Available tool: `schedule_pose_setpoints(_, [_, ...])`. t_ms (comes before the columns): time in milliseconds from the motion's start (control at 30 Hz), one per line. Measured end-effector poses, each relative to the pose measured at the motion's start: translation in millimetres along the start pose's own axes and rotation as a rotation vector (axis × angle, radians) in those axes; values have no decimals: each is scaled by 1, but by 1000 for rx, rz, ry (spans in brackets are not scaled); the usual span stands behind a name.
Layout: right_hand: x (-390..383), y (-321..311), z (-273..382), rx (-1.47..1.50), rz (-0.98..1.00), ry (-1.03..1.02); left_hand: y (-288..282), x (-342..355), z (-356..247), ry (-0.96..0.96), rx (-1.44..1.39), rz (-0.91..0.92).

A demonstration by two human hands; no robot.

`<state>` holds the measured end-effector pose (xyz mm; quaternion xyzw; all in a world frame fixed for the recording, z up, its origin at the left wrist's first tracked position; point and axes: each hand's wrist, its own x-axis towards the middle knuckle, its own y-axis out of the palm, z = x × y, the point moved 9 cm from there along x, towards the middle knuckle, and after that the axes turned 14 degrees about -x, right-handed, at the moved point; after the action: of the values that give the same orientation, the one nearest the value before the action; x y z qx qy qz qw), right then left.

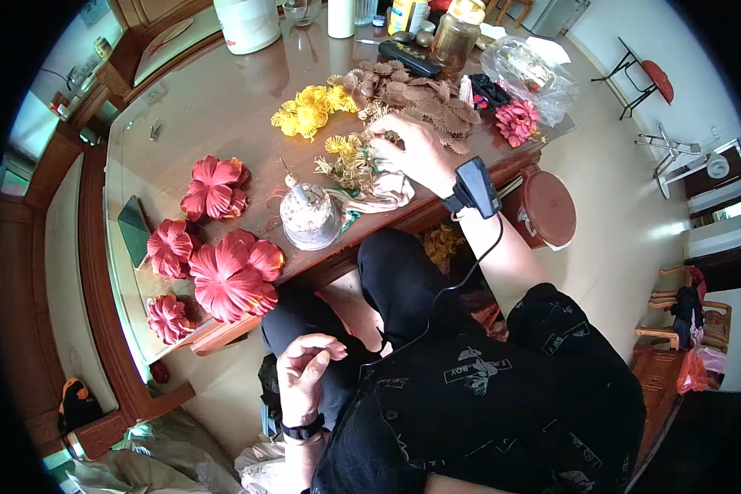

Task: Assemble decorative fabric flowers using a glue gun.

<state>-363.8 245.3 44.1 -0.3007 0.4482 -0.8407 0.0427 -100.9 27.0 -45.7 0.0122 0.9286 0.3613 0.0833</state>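
My right hand (413,151) is over the table, its thumb apart from its bent fingers. The fingertips touch the edge of a pile of straw-coloured stamen bunches (376,113). Below it lie a tan-and-yellow stamen cluster (346,165) and a crumpled pale cloth (387,194). My left hand (309,368) hangs over my lap with fingers curled and thumb against them; anything between them is too small to tell. A round metal pot (309,221), crusted white, stands at the table's near edge with a stick upright in it. Left of it sit several red fabric flowers (232,276).
Beyond my right hand lie brown scalloped petal pieces (436,111) and yellow flowers (306,114). A jar (454,39), a white bucket (249,23), a clear plastic bag (531,70) and a pink flower (516,123) stand further back. A brown lidded bin (549,206) is right of the table.
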Motion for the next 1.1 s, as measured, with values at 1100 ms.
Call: schedule_pose_setpoints(1100, [-44,-25,127,566,146,-235,73,95,-54,349,11,14])
